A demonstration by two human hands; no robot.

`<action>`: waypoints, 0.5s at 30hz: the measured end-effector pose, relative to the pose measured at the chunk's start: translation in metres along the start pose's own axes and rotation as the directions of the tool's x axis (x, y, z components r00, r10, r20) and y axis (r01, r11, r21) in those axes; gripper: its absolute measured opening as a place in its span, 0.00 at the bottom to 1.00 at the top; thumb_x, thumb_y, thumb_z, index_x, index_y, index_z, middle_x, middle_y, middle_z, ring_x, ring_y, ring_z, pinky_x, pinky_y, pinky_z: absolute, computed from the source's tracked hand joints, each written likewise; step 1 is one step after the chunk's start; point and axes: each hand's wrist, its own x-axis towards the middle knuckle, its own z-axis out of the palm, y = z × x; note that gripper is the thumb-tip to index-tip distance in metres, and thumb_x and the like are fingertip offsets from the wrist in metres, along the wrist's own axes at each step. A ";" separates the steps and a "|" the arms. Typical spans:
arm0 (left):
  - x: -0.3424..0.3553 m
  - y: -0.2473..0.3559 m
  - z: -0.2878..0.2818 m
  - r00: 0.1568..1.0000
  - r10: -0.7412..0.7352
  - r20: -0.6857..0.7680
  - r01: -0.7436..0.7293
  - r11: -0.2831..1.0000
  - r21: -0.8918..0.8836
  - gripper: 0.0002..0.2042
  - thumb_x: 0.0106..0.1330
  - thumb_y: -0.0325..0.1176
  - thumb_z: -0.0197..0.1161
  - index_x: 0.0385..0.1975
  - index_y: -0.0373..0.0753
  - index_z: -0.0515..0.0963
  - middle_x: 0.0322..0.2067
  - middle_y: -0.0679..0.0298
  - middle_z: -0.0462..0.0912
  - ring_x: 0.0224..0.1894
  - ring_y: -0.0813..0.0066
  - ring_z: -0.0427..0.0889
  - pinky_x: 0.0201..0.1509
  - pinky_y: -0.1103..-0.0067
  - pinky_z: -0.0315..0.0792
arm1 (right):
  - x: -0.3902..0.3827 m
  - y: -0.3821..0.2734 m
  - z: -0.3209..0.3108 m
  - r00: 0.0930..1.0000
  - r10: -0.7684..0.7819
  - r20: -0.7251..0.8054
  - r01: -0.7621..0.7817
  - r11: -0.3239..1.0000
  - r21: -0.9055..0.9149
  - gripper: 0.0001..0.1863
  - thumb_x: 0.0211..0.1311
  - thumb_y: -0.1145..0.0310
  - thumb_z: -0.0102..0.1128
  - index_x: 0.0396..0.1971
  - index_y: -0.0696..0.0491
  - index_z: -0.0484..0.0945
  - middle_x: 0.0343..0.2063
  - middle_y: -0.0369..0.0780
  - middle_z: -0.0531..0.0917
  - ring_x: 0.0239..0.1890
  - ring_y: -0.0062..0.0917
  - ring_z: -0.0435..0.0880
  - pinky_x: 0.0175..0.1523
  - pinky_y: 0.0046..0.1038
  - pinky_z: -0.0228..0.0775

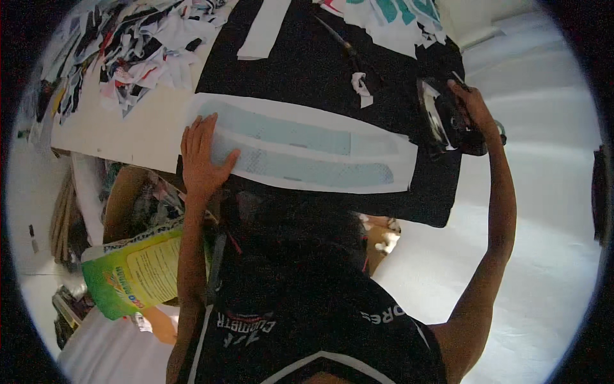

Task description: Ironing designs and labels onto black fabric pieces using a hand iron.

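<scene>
The white panel [307, 153] lies on the black cloth [435, 201], directly in front of the person, with two pale blue strips [281, 131] along its face. Its long axis runs from left to right, the right end sitting slightly nearer to the body than the left.

The left hand [203, 160] is the nearer one: it rests on the panel's left end, palm down, fingers extended and parted, thumb angled inward along the long axis. It grasps nothing.

The right hand [473, 105] is apart from the panel, past its opposite end. Its fingers are curled around the handle of a dark iron [441, 121]. The iron is located just beyond the panel's right end and farther from the body; the panel therefore extends leftward from the right fingers, toward the left hand. The bright sole side appears to face the panel, although glare and shadow make the iron's exact tilt uncertain.
</scene>
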 end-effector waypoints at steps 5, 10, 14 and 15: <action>-0.002 -0.004 0.002 1.000 0.004 0.023 -0.005 0.999 0.052 0.37 0.61 0.46 0.64 0.69 0.42 0.58 0.65 0.55 0.66 0.69 0.53 0.60 0.73 0.57 0.49 | -0.017 -0.025 0.014 0.970 -0.241 -0.032 0.242 0.969 0.046 0.30 0.60 0.39 0.60 0.16 0.53 0.73 0.10 0.30 0.68 0.10 0.17 0.65 0.16 0.25 0.55; 0.003 -0.006 0.002 0.997 0.071 -0.017 -0.071 0.997 -0.018 0.36 0.62 0.47 0.63 0.69 0.44 0.59 0.65 0.59 0.66 0.70 0.56 0.59 0.74 0.58 0.49 | -0.048 -0.048 0.019 0.984 -0.175 -0.018 0.170 0.973 -0.155 0.35 0.59 0.36 0.59 0.34 0.60 0.77 0.15 0.33 0.73 0.18 0.17 0.69 0.23 0.22 0.62; -0.004 -0.009 0.003 0.998 0.063 -0.022 -0.062 0.998 0.031 0.35 0.63 0.49 0.62 0.69 0.46 0.61 0.65 0.59 0.66 0.70 0.57 0.60 0.74 0.58 0.49 | -0.076 -0.067 0.049 0.966 -0.259 -0.009 0.252 0.948 -0.194 0.32 0.60 0.39 0.59 0.37 0.59 0.80 0.24 0.39 0.79 0.27 0.22 0.75 0.34 0.28 0.64; -0.002 -0.008 0.005 0.997 0.077 -0.029 -0.077 0.997 0.023 0.34 0.63 0.49 0.62 0.68 0.46 0.61 0.66 0.59 0.66 0.70 0.57 0.60 0.74 0.58 0.49 | -0.081 -0.068 0.055 0.984 -0.154 0.084 0.166 0.973 -0.159 0.34 0.61 0.37 0.56 0.42 0.58 0.82 0.32 0.45 0.85 0.36 0.30 0.83 0.46 0.34 0.72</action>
